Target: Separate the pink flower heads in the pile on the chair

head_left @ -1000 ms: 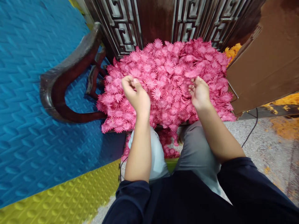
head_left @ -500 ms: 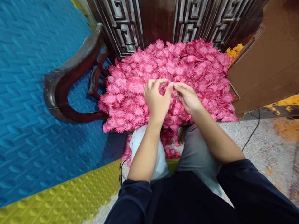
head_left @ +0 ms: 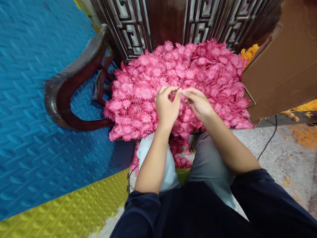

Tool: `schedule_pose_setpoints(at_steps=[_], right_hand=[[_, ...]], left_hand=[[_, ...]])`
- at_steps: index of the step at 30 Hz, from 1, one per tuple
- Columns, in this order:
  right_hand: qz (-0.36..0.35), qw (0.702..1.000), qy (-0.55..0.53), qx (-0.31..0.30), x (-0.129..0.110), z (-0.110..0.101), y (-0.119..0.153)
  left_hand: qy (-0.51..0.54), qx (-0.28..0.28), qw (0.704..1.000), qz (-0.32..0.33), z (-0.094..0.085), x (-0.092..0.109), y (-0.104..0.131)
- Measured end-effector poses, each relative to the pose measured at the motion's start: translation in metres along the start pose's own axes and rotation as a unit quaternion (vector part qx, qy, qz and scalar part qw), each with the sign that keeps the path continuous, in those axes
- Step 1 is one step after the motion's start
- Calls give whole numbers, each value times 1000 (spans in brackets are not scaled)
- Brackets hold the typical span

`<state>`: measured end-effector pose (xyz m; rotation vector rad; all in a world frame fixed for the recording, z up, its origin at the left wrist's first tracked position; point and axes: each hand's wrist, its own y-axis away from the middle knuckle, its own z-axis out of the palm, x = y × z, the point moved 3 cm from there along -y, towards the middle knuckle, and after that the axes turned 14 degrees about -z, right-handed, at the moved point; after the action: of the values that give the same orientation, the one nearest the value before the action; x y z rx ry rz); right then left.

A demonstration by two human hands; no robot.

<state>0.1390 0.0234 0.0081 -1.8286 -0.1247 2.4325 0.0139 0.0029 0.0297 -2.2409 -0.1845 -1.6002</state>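
A wide heap of pink flowers (head_left: pixel 138 96) with thin pointed petals covers the surface in front of me. Over its middle, my left hand (head_left: pixel 168 104) is closed, thumb and fingertips pinched together. My right hand (head_left: pixel 198 102) comes in from the right, also pinching, its fingertips meeting those of my left hand. Whatever lies between the fingertips is too small to make out against the pink.
A curved dark wooden armrest (head_left: pixel 59 92) stands at the left over a blue mat (head_left: pixel 29 138). Carved dark wood (head_left: pixel 165 23) rises behind the heap. At the right are a cardboard box (head_left: pixel 284 66) and orange petals (head_left: pixel 250 54).
Both hands keep nearly the same place. The fingers of my left hand have closed in slightly, and the pink petals seen above the fingertips before no longer show there.
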Motion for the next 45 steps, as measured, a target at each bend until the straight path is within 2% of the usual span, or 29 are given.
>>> schedule_pose_setpoints(at_steps=[3,9,13,16,20,24,28,31,38,45], right_hand=[[7,1000,-21,-6,0,0,0],[65,994,-89,-22,4,1,0],[80,991,-96,-55,6,3,1],[81,989,-106,-66,4,4,1],[90,990,-96,-57,2,7,4],[77,991,-107,-32,0,7,5],[66,992,-106,4,1,2,2],[46,996,-73,-9,0,-1,0],[34,997,-62,-18,1,2,2],[55,997,-57,-25,3,3,3]], left_hand=[[29,-5,999,-25,0,-2,-1],[89,-63,992,-65,2,-8,-7],[85,-58,990,-91,1,-10,-9],[92,-76,988,-94,4,-10,-8],[140,-116,974,-138,9,-12,-7],[171,-115,964,-168,8,-11,-7],[179,-96,970,-136,2,-7,-9],[154,-94,977,-114,1,-6,-9],[140,-105,978,-112,3,-6,-6],[127,-101,979,-120,3,-10,-9]])
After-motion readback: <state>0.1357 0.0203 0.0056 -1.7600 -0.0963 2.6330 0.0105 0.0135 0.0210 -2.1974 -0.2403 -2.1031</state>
